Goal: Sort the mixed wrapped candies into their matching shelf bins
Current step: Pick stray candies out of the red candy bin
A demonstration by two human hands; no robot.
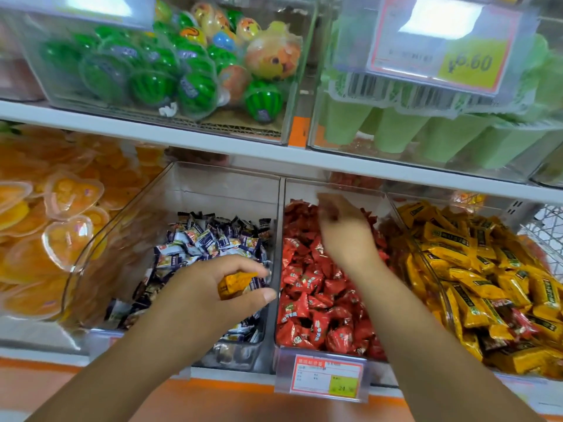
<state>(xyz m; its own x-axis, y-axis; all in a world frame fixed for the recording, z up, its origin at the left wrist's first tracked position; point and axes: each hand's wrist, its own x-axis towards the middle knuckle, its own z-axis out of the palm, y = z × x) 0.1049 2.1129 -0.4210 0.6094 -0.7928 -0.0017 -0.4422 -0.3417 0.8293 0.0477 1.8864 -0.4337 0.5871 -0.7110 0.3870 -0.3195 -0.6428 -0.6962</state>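
Observation:
My left hand [213, 287] hovers over the clear bin of dark blue and white wrapped candies [213, 239], gripping a yellow wrapped candy [233, 283] between thumb and fingers. My right hand [344, 229] reaches deep into the neighbouring bin of red wrapped candies [310, 287]; it is blurred, its fingers curl downward, and something red shows at the fingertips, though whether it is held is unclear. To the right lies the bin of yellow wrapped candies [475, 269], with a few red and brown pieces mixed in near its front.
Heart-shaped orange jelly cups [45, 214] fill the bin at far left. The upper shelf holds watermelon-pattern jelly cups [158, 71] and green tubs [426, 129] behind a price tag [441, 41]. Another price label [327, 379] hangs on the red bin's front.

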